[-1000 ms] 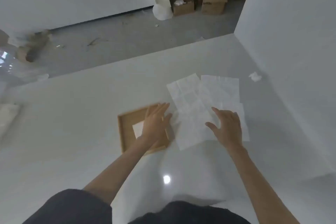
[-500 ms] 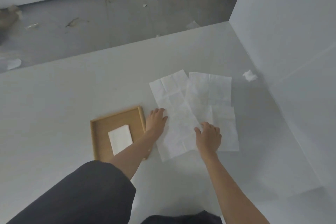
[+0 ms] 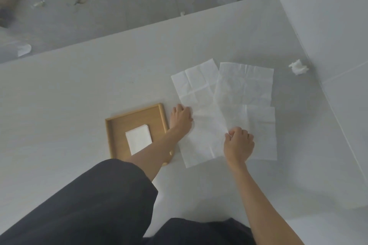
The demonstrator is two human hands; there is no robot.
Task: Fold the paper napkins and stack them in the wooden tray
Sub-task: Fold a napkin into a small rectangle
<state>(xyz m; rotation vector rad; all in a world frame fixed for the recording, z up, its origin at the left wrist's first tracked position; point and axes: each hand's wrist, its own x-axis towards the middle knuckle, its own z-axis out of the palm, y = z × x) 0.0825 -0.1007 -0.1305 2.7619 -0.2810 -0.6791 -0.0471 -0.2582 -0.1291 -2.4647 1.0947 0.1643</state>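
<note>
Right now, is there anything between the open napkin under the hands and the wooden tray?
Nothing visible. The open napkin lies beside the wooden tray with only bare table between; the left hand rests on the napkin's near edge.

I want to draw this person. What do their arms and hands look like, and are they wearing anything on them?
Both arms are bare all the way down. The left hand and the right hand wear no gloves, and no watch, ring or bracelet shows. A loose dark sleeve covers the left upper arm and ends above the elbow. The clothing is plain, with no markings.
</note>
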